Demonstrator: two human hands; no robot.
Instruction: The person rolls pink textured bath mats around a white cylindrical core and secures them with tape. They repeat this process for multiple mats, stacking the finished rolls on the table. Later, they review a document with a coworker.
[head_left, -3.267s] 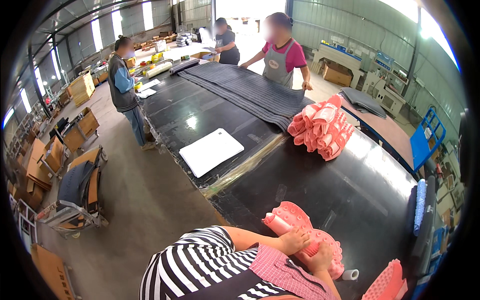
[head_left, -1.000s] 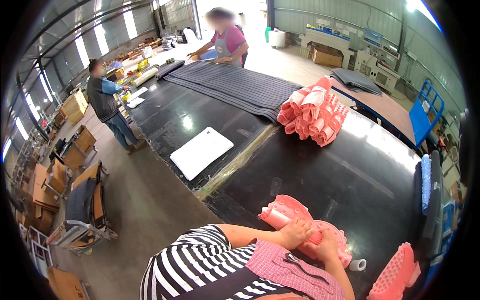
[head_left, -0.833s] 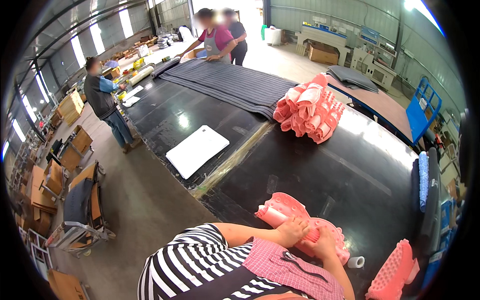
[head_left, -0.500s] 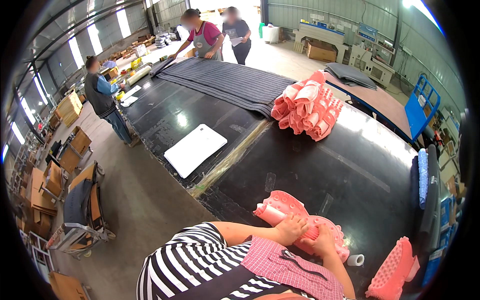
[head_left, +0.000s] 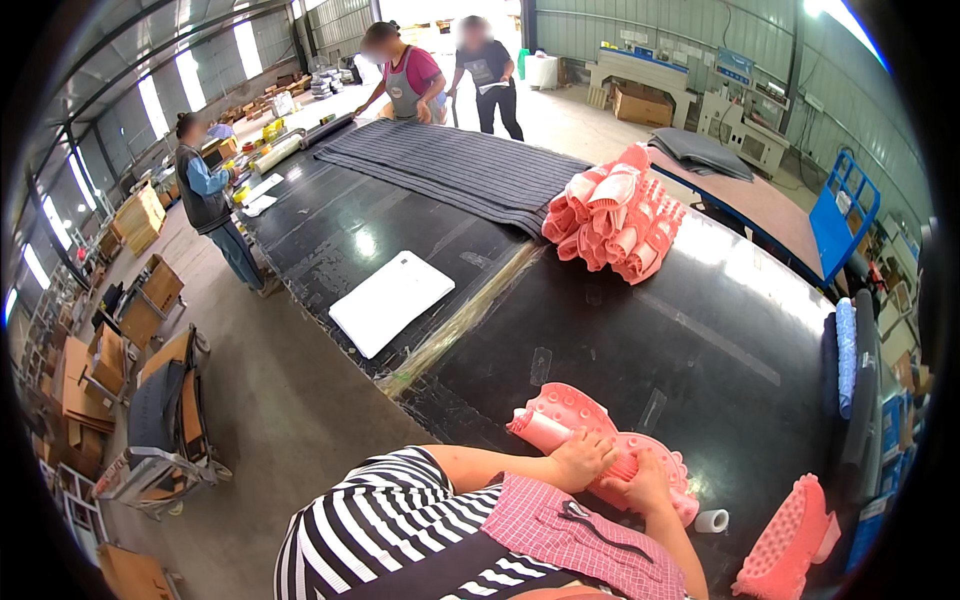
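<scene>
Pink mat lying on the black table, right at the near edge, studs showing, one end curling into a roll! Left hand is pressing in, its fingers bunching together and clamping over the mat's middle; right hand is gripping just beside it, thumb and fingers closing on the pink as well. Near that right hand, a white roll is resting on its side, its hollow end showing.

Now over to the containers: a cardboard box is sitting below the white machine, its inside too small to make out. On the left, a metal cart is carrying dark sheets and brown board, while an open brown box is standing behind it, its contents hard to read.

And what are we missing? Both hands are covering the mat's centre, and the fingertips underneath are hiding from us. Another pink piece is reaching down to the lower edge. Further up the table, pink rolls are piling over one another, the lower ones partly hidden, beside a striped grey mat.
</scene>
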